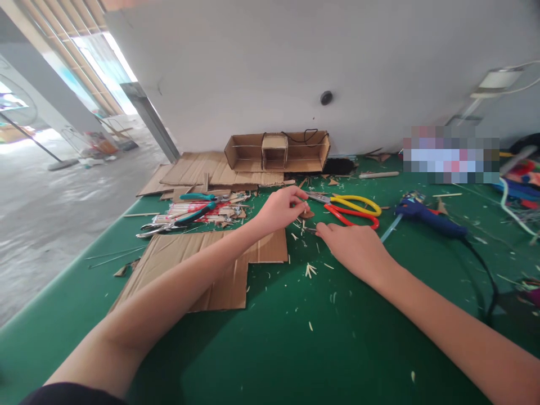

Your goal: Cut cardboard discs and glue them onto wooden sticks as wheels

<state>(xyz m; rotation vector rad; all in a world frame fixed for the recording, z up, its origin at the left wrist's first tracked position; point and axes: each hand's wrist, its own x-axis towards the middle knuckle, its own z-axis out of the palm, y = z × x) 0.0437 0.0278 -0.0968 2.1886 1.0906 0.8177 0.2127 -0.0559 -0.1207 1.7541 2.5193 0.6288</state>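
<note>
A small brown cardboard scrap (306, 214) is lying flat on the green table (295, 337), partly hidden beneath the left hand (280, 209), whose fingers (302, 207) are pinching a thin pale wooden sliver (305, 209) upright over it. The right hand (352, 247) is resting palm-down just beside it.

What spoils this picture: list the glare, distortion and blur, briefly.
Head view: daylight burns out the opening at upper left; the wide lens bends the wall and green table edge; a pixelated block hides something at right; the left hand and right hand are sharp, with soft shadows beneath.
</note>
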